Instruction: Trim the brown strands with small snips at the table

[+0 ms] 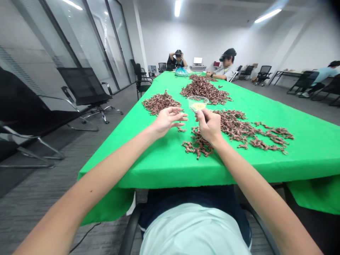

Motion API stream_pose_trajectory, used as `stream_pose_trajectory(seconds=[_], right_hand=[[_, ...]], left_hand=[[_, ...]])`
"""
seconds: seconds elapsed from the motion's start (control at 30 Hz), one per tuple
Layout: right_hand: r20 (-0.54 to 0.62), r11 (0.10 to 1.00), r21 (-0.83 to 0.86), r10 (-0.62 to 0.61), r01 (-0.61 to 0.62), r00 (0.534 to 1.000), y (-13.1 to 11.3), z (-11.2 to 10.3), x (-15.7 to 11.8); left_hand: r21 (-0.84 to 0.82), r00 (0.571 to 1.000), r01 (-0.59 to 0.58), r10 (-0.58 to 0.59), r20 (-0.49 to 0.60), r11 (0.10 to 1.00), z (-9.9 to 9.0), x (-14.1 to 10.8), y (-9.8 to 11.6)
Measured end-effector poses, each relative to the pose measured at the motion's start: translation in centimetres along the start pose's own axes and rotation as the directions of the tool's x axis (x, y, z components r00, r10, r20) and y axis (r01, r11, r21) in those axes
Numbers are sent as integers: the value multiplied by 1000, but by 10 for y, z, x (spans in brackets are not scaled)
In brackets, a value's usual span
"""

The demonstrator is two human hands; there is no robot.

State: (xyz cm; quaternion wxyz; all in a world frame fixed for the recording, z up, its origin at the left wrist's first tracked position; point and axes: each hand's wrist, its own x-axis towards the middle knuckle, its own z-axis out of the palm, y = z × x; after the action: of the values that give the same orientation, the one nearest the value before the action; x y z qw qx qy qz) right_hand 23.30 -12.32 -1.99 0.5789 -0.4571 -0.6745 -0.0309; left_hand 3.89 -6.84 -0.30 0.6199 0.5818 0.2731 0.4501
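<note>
My right hand (210, 125) is closed in a pinch around what looks like thin metal tweezers (192, 109), partly hidden by the fingers. Their tip points at a clear plastic cup (190, 102) with pale yellow bits in it, just beyond the hand. My left hand (170, 120) is held open over the table, fingers apart, with nothing seen in it. Knobbly, dried brown pieces (233, 125) lie beside and under my right hand. Beyond my left hand rises a separate heap of similar brown pieces (159, 102).
A larger brown heap (203, 90) sits farther up the green-covered table (164, 166). At the far end are a blue plastic bag (181, 72) and two seated people. Another person sits at a desk on the right. Office chairs (85, 86) stand along the left.
</note>
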Motion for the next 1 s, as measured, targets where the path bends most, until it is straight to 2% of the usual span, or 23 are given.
stream_pose_trajectory(seconds=[0.4, 0.7, 1.0], right_hand=[[-14, 994, -87, -68, 67, 998, -3, -3, 0], [-16, 993, -80, -90, 89, 996, -6, -3, 0], [-29, 992, -80, -104, 101, 994, -7, -4, 0]], left_hand=[[236, 993, -122, 120, 24, 964, -3, -2, 3], [121, 979, -198, 190, 77, 973, 0, -1, 2], [148, 952, -271, 242, 187, 951, 5, -5, 5]])
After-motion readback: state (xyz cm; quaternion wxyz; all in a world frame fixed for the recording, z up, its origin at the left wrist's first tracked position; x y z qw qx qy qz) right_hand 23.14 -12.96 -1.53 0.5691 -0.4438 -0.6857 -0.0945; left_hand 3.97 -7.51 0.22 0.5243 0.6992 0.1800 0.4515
